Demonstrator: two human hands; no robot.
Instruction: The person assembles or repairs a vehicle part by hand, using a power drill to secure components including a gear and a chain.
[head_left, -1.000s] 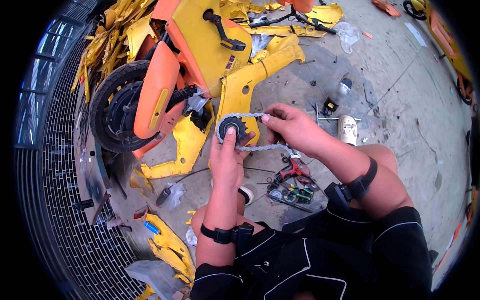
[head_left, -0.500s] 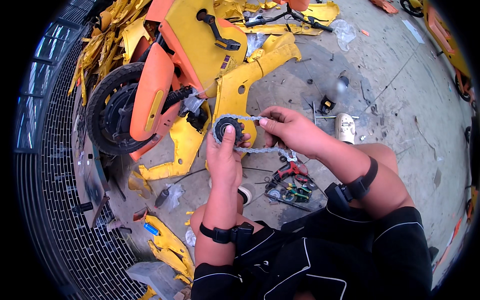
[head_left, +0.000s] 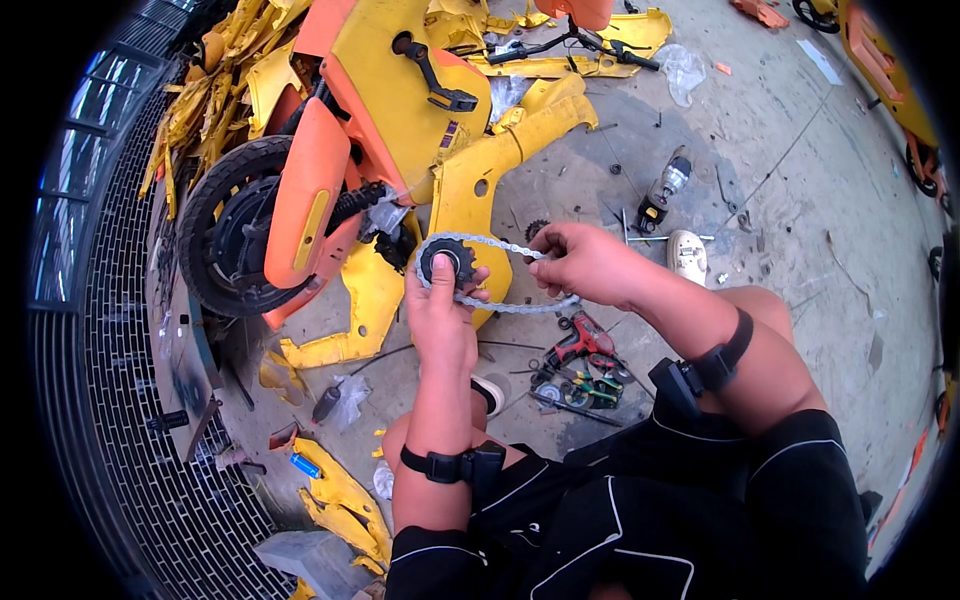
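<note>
My left hand (head_left: pixel 443 325) grips a dark toothed sprocket (head_left: pixel 462 258), the thumb pressed on its face and the fingers behind it. A silver bicycle-type chain (head_left: pixel 484 240) loops around the sprocket's outer side, with an upper and a lower run reaching right. My right hand (head_left: pixel 580 262) pinches the upper run between thumb and fingertips. The lower run ends in a short curl (head_left: pixel 570 300) below my right hand. Behind my hands lies a curved yellow body panel (head_left: pixel 480 190).
An orange and yellow bike (head_left: pixel 330 190) lies ahead to the left. A red and black power tool (head_left: pixel 575 345) and several hand tools lie below my right hand; a cordless driver (head_left: pixel 667 188) lies beyond it. Broken yellow panels (head_left: pixel 190 130) are heaped at far left.
The upper chain run now slants down to my right hand, which has shifted slightly right. The chain's lower end has swung up and left. My left hand has tilted slightly left.
</note>
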